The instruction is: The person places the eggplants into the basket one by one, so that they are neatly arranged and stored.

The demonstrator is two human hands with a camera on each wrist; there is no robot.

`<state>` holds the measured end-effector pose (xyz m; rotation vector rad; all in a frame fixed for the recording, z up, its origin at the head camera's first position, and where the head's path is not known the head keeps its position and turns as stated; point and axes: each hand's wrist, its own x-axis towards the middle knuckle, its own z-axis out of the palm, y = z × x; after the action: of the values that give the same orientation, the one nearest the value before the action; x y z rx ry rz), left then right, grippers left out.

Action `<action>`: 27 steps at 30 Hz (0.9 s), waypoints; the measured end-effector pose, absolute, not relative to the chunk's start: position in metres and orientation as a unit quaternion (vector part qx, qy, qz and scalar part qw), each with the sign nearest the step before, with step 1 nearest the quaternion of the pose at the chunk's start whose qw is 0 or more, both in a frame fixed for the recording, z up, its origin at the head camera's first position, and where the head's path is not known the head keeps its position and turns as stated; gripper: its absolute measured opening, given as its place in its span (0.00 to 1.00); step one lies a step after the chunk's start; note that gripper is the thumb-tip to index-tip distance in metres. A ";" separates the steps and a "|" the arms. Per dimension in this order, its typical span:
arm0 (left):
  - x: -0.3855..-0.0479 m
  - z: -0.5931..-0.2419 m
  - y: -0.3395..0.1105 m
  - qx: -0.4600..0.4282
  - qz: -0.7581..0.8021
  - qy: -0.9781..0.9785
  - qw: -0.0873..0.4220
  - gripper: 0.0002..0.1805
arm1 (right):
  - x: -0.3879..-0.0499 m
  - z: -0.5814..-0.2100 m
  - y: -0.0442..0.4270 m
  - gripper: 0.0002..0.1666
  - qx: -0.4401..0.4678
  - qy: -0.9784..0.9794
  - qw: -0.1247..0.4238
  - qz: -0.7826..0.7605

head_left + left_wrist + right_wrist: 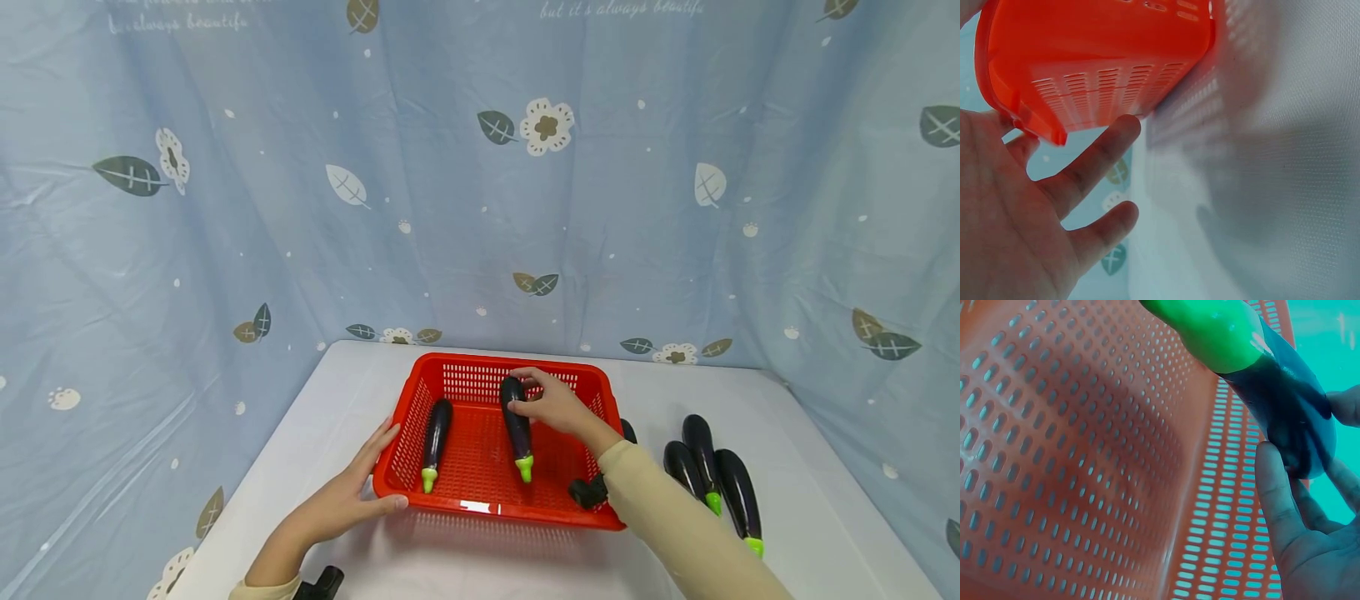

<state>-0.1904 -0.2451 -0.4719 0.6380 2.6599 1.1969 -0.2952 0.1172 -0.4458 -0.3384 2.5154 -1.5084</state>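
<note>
My right hand [557, 406] pinches a dark purple eggplant [517, 429] by its rounded end, thumb on one side and fingers on the other. Its bright green cap [1222, 331] points toward my body. This eggplant is inside the red plastic basket [480, 507]; whether it touches the basket floor I cannot tell. A second eggplant [437, 442] lies along the basket's left side. At the left front corner, my left hand [345, 492] touches the basket, thumb at the front rim and fingers spread fairly straight along the side wall [1104, 87].
Right of the basket, several eggplants lie on the white table [810, 492], among them one at the outer right [738, 492]. Another [628, 430] is partly hidden behind my right forearm. A blue patterned curtain [450, 217] hangs behind the table and at both sides.
</note>
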 end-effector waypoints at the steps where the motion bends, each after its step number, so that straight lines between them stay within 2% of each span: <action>1: -0.191 -0.472 -0.245 0.213 0.400 0.888 0.079 0.55 | -0.295 -0.446 0.116 0.33 -0.114 0.848 0.095 -0.509; 27: -0.191 -0.474 -0.246 0.225 0.408 0.882 0.067 0.55 | -0.305 -0.455 0.088 0.32 -0.113 0.843 0.115 -0.513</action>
<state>-0.1915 -0.2462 -0.4738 0.6767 2.6592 1.2294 -0.3052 0.0876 -0.4546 -0.3298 2.4712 -1.5041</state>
